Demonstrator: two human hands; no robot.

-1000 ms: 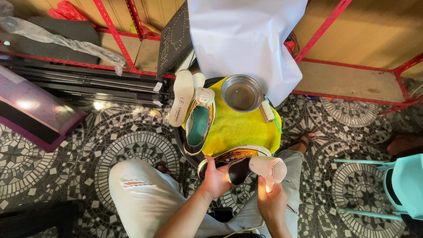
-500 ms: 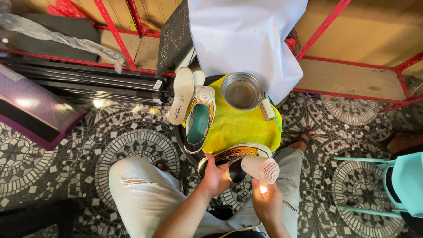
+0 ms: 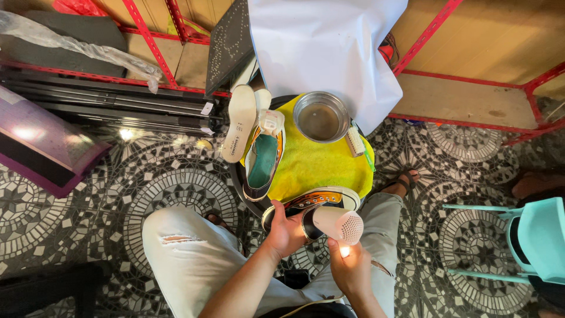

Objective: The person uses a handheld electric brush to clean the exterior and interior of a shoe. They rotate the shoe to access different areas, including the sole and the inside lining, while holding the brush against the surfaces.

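Head view, near to far. Right hand (image 3: pixel 351 271): fingers wrapped round the handle of a pale hair dryer (image 3: pixel 336 223), nozzle at the shoe. Left hand (image 3: pixel 286 231): curled around a dark sneaker (image 3: pixel 312 202) at the near edge of the yellow cloth (image 3: pixel 318 168). Step judged: drying the shoe; next calls for turning it under the airflow. Second sneaker (image 3: pixel 263 162) and white insole (image 3: pixel 238 122): lying beside. Metal bowl (image 3: pixel 321 116): upright on cloth, holding murky liquid. Brush (image 3: pixel 355 142): just beside bowl.
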